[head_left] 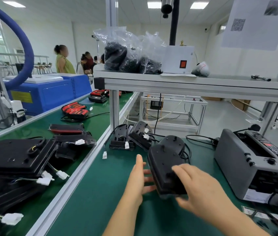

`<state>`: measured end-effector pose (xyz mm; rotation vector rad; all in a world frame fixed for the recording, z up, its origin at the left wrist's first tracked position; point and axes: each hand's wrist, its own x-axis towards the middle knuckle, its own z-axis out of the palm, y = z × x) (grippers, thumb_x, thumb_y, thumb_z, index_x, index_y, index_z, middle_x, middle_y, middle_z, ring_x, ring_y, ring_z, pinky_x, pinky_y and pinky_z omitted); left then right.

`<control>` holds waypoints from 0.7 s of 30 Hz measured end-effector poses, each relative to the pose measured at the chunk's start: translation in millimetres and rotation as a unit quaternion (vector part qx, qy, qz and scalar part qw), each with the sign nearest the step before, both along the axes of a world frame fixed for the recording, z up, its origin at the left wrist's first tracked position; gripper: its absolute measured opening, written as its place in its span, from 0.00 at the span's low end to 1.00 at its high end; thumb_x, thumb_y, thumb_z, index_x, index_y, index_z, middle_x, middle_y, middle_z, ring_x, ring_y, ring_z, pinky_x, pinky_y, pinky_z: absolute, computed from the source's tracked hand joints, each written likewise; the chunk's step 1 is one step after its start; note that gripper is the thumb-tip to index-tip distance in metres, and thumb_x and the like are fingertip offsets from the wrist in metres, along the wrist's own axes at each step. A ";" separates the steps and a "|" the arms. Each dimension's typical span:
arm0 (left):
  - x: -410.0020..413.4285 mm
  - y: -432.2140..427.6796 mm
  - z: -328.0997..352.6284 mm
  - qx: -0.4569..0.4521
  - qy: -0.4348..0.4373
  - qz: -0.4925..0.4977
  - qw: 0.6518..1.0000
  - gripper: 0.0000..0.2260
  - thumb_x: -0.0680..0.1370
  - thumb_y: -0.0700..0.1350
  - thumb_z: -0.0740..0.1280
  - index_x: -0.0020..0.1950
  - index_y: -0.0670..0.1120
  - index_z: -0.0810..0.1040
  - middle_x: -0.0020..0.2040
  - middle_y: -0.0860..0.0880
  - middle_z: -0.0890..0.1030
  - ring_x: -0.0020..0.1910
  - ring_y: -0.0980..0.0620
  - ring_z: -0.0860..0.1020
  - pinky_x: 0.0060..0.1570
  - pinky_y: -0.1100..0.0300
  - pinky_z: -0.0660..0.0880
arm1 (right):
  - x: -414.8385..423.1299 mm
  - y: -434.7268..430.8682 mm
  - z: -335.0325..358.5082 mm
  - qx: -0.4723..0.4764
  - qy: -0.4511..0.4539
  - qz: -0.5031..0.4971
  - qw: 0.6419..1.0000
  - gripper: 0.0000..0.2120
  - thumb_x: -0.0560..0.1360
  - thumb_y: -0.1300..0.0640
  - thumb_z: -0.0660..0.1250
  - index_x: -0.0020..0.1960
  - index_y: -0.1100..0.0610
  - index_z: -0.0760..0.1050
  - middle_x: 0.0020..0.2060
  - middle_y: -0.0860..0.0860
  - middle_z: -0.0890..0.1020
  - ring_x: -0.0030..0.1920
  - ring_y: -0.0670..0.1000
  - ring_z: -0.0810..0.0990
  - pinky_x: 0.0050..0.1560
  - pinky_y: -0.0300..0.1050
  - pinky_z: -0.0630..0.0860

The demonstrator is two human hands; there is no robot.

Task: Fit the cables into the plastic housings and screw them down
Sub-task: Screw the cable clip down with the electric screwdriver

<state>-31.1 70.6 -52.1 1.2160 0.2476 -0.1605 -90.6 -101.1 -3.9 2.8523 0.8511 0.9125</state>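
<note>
On the green table [100, 193], two black housings [121, 138] with white-plugged cables were leaned by the frame post [114, 109]. The left hand [137, 178] was held flat, fingers straight, at the left side of a third housing [163, 160], which was gripped at its near end by the right hand [201, 189]. One grey machine [247, 160] was set rightmost.

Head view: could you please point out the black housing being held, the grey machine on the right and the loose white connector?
black housing [162, 160], head view, its top face.
grey machine [231, 159], head view, its left side wall.
white connector [104, 155], head view, its body.
</note>
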 end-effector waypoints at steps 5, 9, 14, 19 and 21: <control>-12.1 33.2 7.6 0.090 0.000 -0.092 0.992 0.25 0.70 0.69 0.64 0.59 0.53 0.72 0.52 0.45 0.80 0.41 0.48 0.84 0.36 0.54 0.80 | -22.1 9.8 -18.2 -0.031 0.029 0.012 0.999 0.33 0.40 0.42 0.75 0.44 0.52 0.83 0.35 0.47 0.81 0.32 0.47 0.80 0.30 0.34 0.75; -23.0 39.9 -2.0 0.187 0.013 -0.128 0.974 0.30 0.71 0.55 0.73 0.69 0.48 0.68 0.54 0.47 0.80 0.45 0.49 0.82 0.37 0.54 0.81 | -33.6 21.1 -27.6 -0.020 0.006 0.001 1.000 0.24 0.43 0.45 0.78 0.37 0.52 0.83 0.29 0.46 0.78 0.27 0.46 0.78 0.26 0.33 0.72; -29.1 48.7 -6.2 0.214 -0.004 -0.169 0.962 0.13 0.73 0.44 0.71 0.57 0.47 0.79 0.47 0.47 0.85 0.43 0.50 0.83 0.47 0.51 0.81 | -45.2 37.7 -43.5 0.022 -0.035 -0.002 0.999 0.13 0.66 0.52 0.58 0.34 0.50 0.82 0.27 0.45 0.77 0.26 0.46 0.77 0.27 0.34 0.75; -32.4 52.1 -7.8 0.222 -0.016 -0.187 0.957 0.13 0.74 0.41 0.70 0.58 0.47 0.80 0.50 0.47 0.85 0.49 0.48 0.83 0.48 0.57 0.80 | -51.7 46.0 -45.6 0.026 -0.046 0.017 0.998 0.11 0.66 0.51 0.59 0.29 0.47 0.78 0.25 0.44 0.75 0.25 0.46 0.75 0.26 0.33 0.71; -33.2 51.7 -8.4 0.227 -0.021 -0.196 0.954 0.12 0.74 0.42 0.69 0.58 0.48 0.80 0.49 0.49 0.85 0.49 0.49 0.83 0.50 0.57 0.80 | -54.5 44.8 -44.6 0.034 -0.010 0.019 0.999 0.11 0.66 0.52 0.59 0.29 0.47 0.77 0.25 0.43 0.75 0.25 0.45 0.75 0.26 0.33 0.71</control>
